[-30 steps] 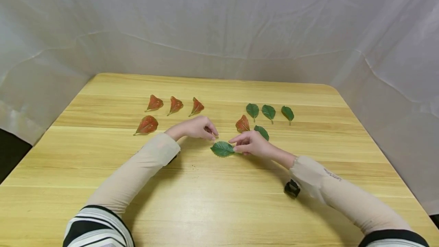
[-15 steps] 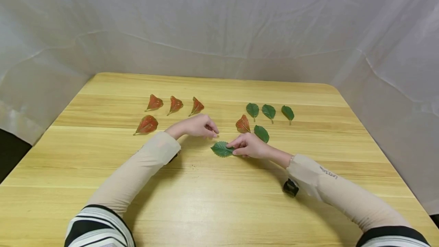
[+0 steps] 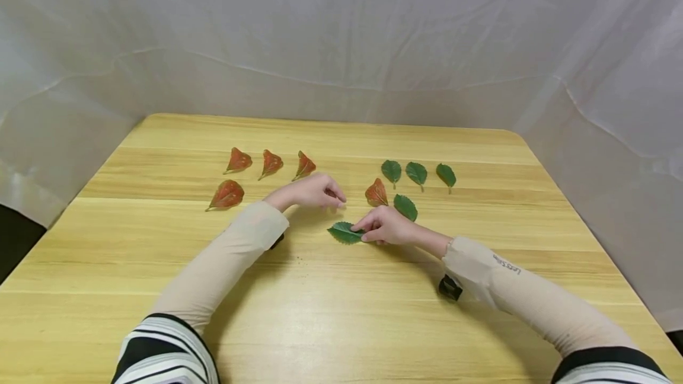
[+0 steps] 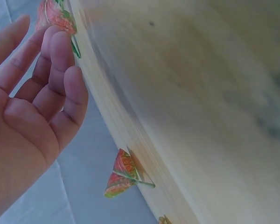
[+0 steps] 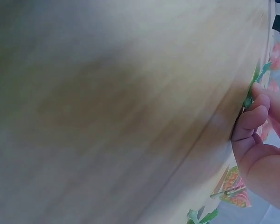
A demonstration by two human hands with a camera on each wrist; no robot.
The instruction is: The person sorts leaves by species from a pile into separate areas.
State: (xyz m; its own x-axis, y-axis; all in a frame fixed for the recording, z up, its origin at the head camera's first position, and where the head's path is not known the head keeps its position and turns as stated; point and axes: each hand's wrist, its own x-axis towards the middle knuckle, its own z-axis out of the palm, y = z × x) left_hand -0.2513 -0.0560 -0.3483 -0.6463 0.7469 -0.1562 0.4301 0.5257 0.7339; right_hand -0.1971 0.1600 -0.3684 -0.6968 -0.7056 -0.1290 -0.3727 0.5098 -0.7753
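A green serrated leaf [image 3: 340, 232] lies at the middle of the wooden table. The thumb and fingers of my right hand [image 3: 389, 227] pinch it by its right end, and part of it is hidden under the fingertips. Just beyond that hand are a red leaf [image 3: 376, 192] and a second green leaf [image 3: 405, 207]. My left hand [image 3: 317, 190] hovers to the upper left of the pinched leaf, holding nothing. In the left wrist view its fingers are loosely bent, with red leaves [image 4: 121, 175] on the table beside it.
Three red leaves [image 3: 271, 163] form a row at the back left, with another red leaf [image 3: 226, 194] in front of them. Three green leaves [image 3: 416, 173] line the back right. Pale sheeting [image 3: 341, 34] hangs behind the table [image 3: 331, 319].
The right index finger has come down onto the green leaf, which stays about where it was. My left hand has shifted slightly up and to the right.
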